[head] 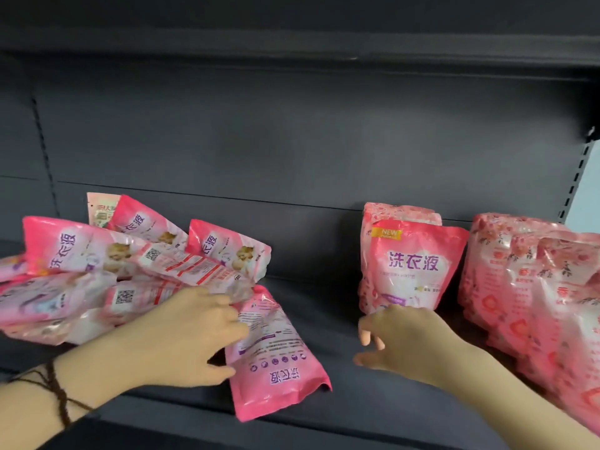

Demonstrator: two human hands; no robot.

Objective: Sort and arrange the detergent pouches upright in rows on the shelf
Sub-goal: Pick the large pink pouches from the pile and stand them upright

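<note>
A pink detergent pouch (276,362) lies flat and upside down on the dark shelf (373,414), and my left hand (191,339) grips its left edge between thumb and fingers. Behind that hand, several pink pouches lie in a jumbled heap (97,271). To the right, a pink pouch with purple lettering (412,264) stands upright with another pouch behind it. My right hand (402,342) hovers just in front of its base, fingers loosely curled and holding nothing. At the far right, rose-patterned pouches (532,297) stand upright in a row.
The shelf's dark back panel (292,141) rises behind the pouches, and the upper shelf (292,37) hangs overhead. A slotted upright (574,183) stands at the right edge. Bare shelf lies between the heap and the upright pouches.
</note>
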